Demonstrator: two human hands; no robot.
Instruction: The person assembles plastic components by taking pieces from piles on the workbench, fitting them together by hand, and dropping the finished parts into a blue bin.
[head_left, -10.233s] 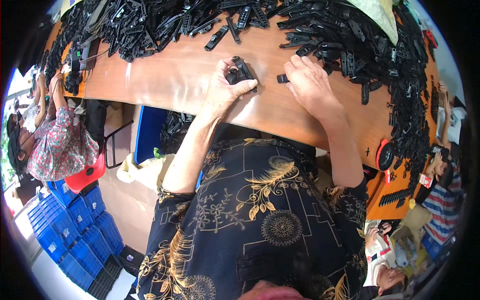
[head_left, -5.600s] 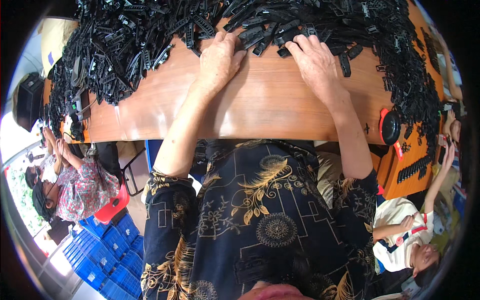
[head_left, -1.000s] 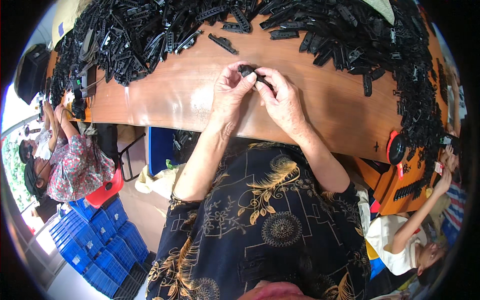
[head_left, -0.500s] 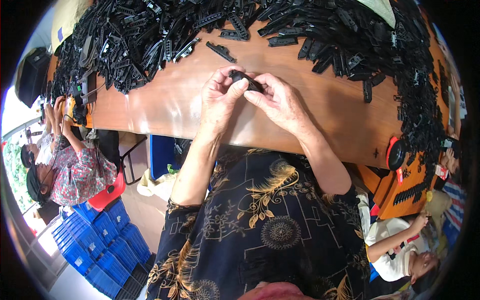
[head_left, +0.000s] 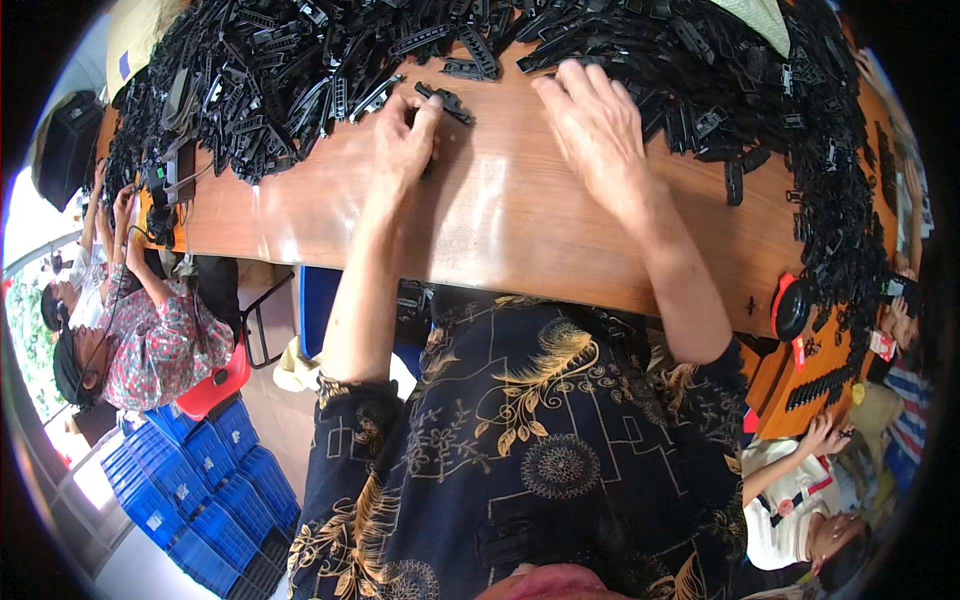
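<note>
A small black plastic part [head_left: 455, 108] lies slantwise on the table, in front of the piles. My left hand [head_left: 402, 145] is closed at its left end, the thumb lying over it. A dark bit, partly hidden, shows under that hand's palm side; I cannot make out its kind. My right hand [head_left: 598, 130] is over the near edge of the right-hand pile of black plastic parts [head_left: 690, 85], back up, with fingers stretched and slightly apart. Nothing shows in it, though its underside is hidden.
Another heap of black plastic parts [head_left: 270, 90] covers the back left of the brown table [head_left: 500, 230]. A red and black round object [head_left: 792, 307] sits at the right edge. Blue crates [head_left: 205, 490] are stacked at lower left. Other people work at both sides.
My hands, together around a black part before, have separated. The left has moved left and forward to the lone part on the table; the right has reached forward to the right-hand pile.
</note>
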